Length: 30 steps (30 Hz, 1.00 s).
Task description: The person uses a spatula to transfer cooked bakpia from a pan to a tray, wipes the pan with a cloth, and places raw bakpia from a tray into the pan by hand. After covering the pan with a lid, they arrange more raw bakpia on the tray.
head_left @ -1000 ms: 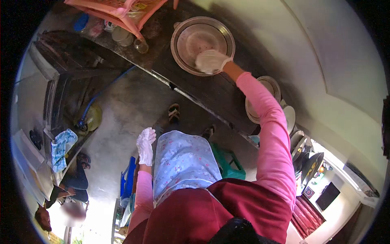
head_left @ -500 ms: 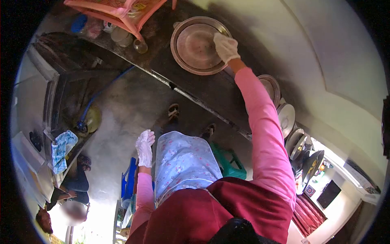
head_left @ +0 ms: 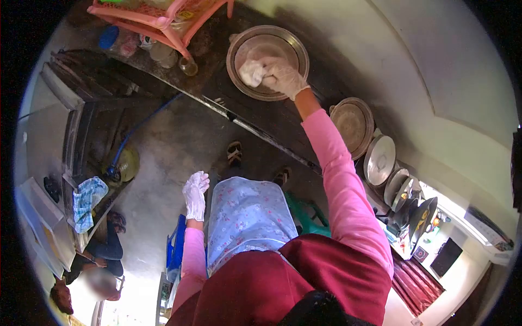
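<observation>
My right hand point(head_left: 281, 79), in a thin whitish glove, is closed around a crumpled white cloth-like wad point(head_left: 252, 73). It presses the wad inside a round, shallow metal pan point(head_left: 296, 44), whose flat bottom looks dull and pale. The pan rests on a dark counter point(head_left: 215, 87). Low on the left hangs my left hand point(head_left: 196, 191), also gloved, its fingers loosely bent and nothing visible in them. It is beside the blue floral apron point(head_left: 250, 212) on my lap side.
A second metal pan point(head_left: 352, 126) and several round lids point(head_left: 379, 159) line the wall at right. A pink plastic rack point(head_left: 163, 23) and jars point(head_left: 163, 54) stand at the counter's upper left. Behind me are a green stool point(head_left: 307, 214) and a blue chair point(head_left: 175, 242). Another person point(head_left: 106, 252) sits lower left.
My right hand has moved left and slightly down, from the pan's right rim to its middle, and the white wad now shows. My left hand has hardly moved.
</observation>
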Available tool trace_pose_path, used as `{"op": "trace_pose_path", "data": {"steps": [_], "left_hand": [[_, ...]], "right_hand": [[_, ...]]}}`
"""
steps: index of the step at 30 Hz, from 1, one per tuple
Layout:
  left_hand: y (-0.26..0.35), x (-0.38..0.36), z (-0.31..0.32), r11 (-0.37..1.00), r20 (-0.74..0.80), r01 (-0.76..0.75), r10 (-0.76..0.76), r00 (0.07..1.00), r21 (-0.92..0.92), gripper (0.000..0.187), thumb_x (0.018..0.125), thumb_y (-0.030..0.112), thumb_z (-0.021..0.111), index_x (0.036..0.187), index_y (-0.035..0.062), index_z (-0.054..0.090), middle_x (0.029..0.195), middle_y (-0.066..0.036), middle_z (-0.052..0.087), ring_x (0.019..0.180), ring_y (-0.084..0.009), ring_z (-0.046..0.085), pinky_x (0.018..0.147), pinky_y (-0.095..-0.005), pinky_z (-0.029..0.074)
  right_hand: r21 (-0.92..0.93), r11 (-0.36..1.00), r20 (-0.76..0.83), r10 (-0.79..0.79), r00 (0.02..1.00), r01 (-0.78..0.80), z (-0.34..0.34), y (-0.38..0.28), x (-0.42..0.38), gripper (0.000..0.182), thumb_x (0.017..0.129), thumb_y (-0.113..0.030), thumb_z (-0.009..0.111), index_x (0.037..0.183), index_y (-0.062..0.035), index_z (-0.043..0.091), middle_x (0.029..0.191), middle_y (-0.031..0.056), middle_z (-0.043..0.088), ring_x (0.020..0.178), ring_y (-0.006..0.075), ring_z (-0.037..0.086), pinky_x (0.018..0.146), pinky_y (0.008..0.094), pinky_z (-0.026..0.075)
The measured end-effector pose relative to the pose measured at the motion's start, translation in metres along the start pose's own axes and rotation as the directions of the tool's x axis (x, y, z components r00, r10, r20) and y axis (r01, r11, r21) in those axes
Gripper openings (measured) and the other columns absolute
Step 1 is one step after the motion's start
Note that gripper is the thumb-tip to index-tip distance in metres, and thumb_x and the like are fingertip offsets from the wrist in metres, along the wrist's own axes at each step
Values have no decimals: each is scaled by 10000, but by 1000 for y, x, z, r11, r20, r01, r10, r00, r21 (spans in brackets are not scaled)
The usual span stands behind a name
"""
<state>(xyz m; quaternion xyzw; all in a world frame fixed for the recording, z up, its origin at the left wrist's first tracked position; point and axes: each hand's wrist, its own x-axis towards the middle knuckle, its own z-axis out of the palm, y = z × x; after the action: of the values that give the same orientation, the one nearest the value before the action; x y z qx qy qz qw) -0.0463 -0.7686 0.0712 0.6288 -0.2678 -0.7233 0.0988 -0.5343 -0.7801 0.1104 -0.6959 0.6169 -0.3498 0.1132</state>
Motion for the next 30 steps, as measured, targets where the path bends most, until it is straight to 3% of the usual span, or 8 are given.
{"op": "trace_pose_path", "data": {"steps": [4, 9, 13, 16, 19, 22, 25, 30], "left_hand": [[-6, -8, -9, 1000, -28, 1, -1, 1000, -12, 378, 989, 316, 572, 1184, 0, 642, 1058, -133, 703, 890, -204, 669, 818, -325, 526], [-12, -10, -10, 1000, -66, -6, 4, 998, -20, 364, 968, 303, 599, 1158, -2, 654, 1003, -126, 710, 849, -194, 675, 773, -308, 539], [-18, -7, -11, 999, -51, 18, -20, 998, -46, 361, 971, 300, 602, 1168, 1, 650, 1026, -128, 708, 863, -197, 673, 786, -313, 532], [-20, 0, -12, 998, -16, 25, -26, 1000, -51, 371, 976, 316, 599, 1187, 13, 647, 1075, -140, 706, 901, -213, 672, 827, -335, 522], [-16, -4, -11, 998, -26, 8, -9, 1000, -68, 366, 973, 309, 599, 1181, 12, 648, 1067, -140, 706, 894, -212, 672, 819, -333, 522], [-20, -4, -19, 997, -37, 19, -22, 999, -70, 361, 967, 306, 601, 1169, 11, 651, 1051, -135, 707, 880, -208, 668, 816, -332, 519], [-19, 0, -16, 997, -48, 6, -10, 999, -77, 350, 964, 299, 605, 1157, 11, 653, 1029, -127, 708, 853, -197, 667, 793, -320, 520], [-18, -1, -8, 997, -50, 4, -8, 999, -82, 336, 965, 289, 609, 1147, 11, 655, 1003, -119, 711, 819, -178, 669, 762, -306, 528]], "right_hand": [[-33, 635, -212, 750, 626, -772, 4, 35, -15, 161, 866, -208, 630, 921, -68, 687, 922, 135, 690, 869, 326, 668, 767, 392, 523], [-447, 424, -303, 757, 579, -788, 31, 35, -9, 171, 914, -203, 554, 981, -93, 668, 944, 150, 695, 913, 350, 672, 766, 440, 520], [-435, 769, -196, 427, 883, -468, 79, 16, -14, 201, 859, -184, 606, 1000, -62, 681, 1018, 168, 700, 947, 378, 658, 807, 443, 516], [-266, 726, 329, 687, 648, -634, 68, -7, 8, 243, 839, -254, 581, 951, -84, 714, 1022, 134, 702, 894, 360, 679, 805, 474, 524], [-28, 968, -132, 243, 961, -249, 24, -7, -14, 209, 823, -259, 625, 862, -86, 735, 936, 110, 715, 848, 356, 688, 757, 462, 535], [299, 711, -176, 697, 695, -637, 4, 19, -14, 179, 814, -230, 646, 885, -79, 710, 888, 103, 718, 831, 357, 691, 746, 453, 545], [-341, 471, -428, 693, 580, -814, 12, 40, -15, 251, 777, -252, 709, 968, -89, 713, 946, 186, 711, 835, 363, 681, 719, 453, 528], [-367, 632, -22, 727, 686, -682, 46, 24, -9, 253, 843, -322, 623, 934, -94, 683, 975, 143, 707, 946, 349, 670, 827, 483, 513]]}}
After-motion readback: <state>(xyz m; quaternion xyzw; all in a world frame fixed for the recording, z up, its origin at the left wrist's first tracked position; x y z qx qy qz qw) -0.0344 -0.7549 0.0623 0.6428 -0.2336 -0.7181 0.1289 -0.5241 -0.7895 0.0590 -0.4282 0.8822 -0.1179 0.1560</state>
